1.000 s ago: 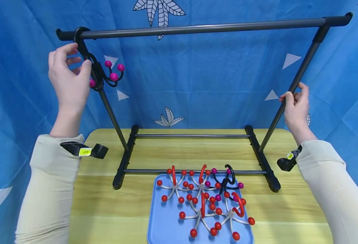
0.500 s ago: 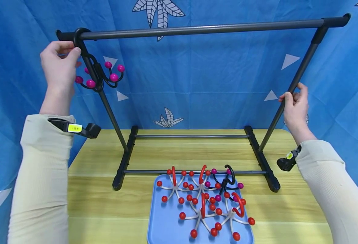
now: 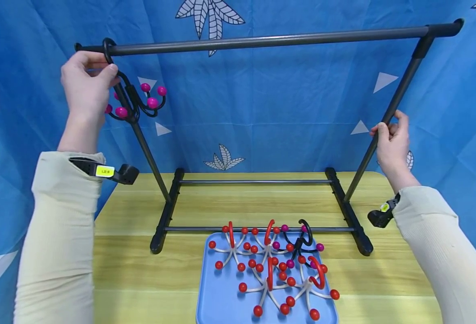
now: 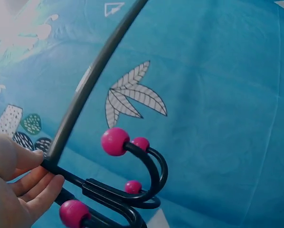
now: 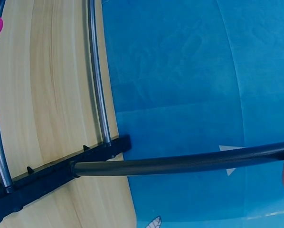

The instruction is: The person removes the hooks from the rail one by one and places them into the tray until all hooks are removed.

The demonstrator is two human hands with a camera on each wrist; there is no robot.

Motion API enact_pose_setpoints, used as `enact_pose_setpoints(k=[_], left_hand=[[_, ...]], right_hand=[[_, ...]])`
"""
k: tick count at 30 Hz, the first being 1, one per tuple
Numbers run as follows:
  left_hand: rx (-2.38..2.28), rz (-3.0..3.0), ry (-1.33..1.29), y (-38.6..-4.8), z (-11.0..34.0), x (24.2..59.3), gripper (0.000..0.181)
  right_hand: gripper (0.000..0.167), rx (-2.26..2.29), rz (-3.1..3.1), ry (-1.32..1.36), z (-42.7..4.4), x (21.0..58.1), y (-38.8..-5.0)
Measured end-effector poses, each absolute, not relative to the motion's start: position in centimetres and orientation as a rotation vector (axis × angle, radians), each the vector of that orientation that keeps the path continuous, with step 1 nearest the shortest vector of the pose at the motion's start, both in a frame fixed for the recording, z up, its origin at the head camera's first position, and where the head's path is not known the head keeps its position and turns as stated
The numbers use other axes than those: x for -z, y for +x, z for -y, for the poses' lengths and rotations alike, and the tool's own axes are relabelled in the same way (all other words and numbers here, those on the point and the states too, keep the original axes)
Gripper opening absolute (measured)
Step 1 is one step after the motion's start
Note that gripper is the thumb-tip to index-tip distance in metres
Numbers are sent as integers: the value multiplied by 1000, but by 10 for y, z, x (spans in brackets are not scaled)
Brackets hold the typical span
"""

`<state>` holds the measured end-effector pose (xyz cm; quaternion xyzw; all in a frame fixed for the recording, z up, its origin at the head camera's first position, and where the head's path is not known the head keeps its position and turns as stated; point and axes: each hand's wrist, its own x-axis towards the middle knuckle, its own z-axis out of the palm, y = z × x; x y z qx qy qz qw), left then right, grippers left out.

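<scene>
A black multi-arm hanger (image 3: 133, 96) with pink ball tips hangs by its curved hook from the left end of the dark top bar (image 3: 238, 43). My left hand (image 3: 84, 83) pinches the hanger's stem just under that bar; in the left wrist view the fingertips (image 4: 49, 183) lie against the black stem. Some of its pink balls are partly behind my hand. Over on the right, my right hand (image 3: 393, 141) holds the rack's slanted upright (image 3: 408, 81), thumb in front. Only an edge of that hand shows in the right wrist view.
A blue tray (image 3: 217, 310) on the wooden table (image 3: 140, 279) bears several white hangers (image 3: 268, 288) with red hooks and balls, plus one black hanger (image 3: 298, 245) with pink balls. The rack's feet (image 3: 162, 229) stand behind it. A blue curtain (image 3: 294, 103) hangs behind.
My left hand, first raised beside the hanger with parted fingers, has come to pinch its stem. The hook has shifted slightly right along the bar. My right hand stays on the upright.
</scene>
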<state>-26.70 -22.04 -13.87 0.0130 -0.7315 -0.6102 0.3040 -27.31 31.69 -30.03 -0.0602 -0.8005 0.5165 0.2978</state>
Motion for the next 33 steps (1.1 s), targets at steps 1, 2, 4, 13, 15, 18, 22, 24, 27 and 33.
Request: enact_pose_setpoints(k=[1, 2, 4, 13, 15, 18, 22, 24, 27, 33], left_hand=[[1615, 1927, 16, -266, 219, 138, 23], [1614, 1919, -1, -264, 218, 137, 22], [1606, 1910, -30, -260, 216, 133, 22], [1332, 2000, -107, -246, 202, 126, 23], [1320, 1999, -117, -243, 199, 127, 23], [1322, 1999, -131, -238, 196, 129, 23], [1262, 2029, -150, -232, 193, 137, 22], [1216, 2055, -157, -229, 193, 144, 23], [1165, 2087, -159, -223, 192, 156, 26], [1150, 2093, -163, -210, 188, 183, 27]], right_hand=[[39, -1372, 2126, -160, -317, 301, -274], [39, -1374, 2125, -162, -317, 301, -274], [39, -1373, 2130, -165, -317, 301, -274], [39, -1387, 2130, -163, -318, 299, -273], [39, -1385, 2132, -167, -318, 299, -273], [39, -1390, 2137, -176, -318, 300, -273], [38, -1401, 2139, -185, -318, 300, -273], [38, -1398, 2143, -186, -318, 301, -273], [39, -1390, 2146, -180, -319, 301, -274], [39, -1395, 2147, -170, -320, 301, -275]])
